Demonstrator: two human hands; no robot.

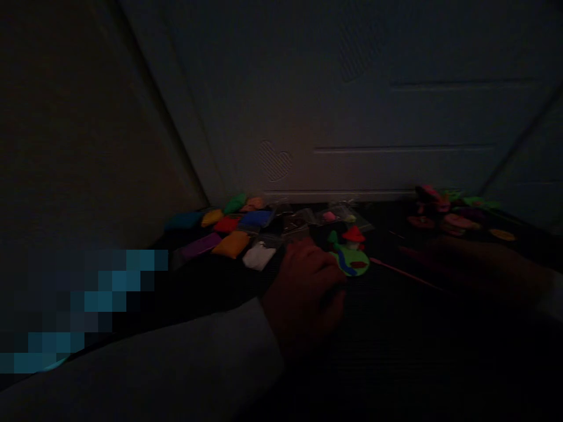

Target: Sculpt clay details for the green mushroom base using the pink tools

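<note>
Dimly, on a dark tabletop [373, 351], a bare left hand [308, 293] near the middle, fingers curled against the left edge of a flat, rounded, bright-green disc [360, 256] with blue and brown patches; cannot tell whether pinching or only touching. At the disc's far edge, a small red-capped mushroom figure [354, 237]. To the right, a motion-blurred right hand [497, 269], grip too dark to tell. Between the hands, a thin pink stick [404, 272]. Just left of the left hand, a soft white packet [259, 256]; farther left, soft multicoloured packets [226, 225]. At far right, small pink and green shaped pieces [440, 205].
</note>
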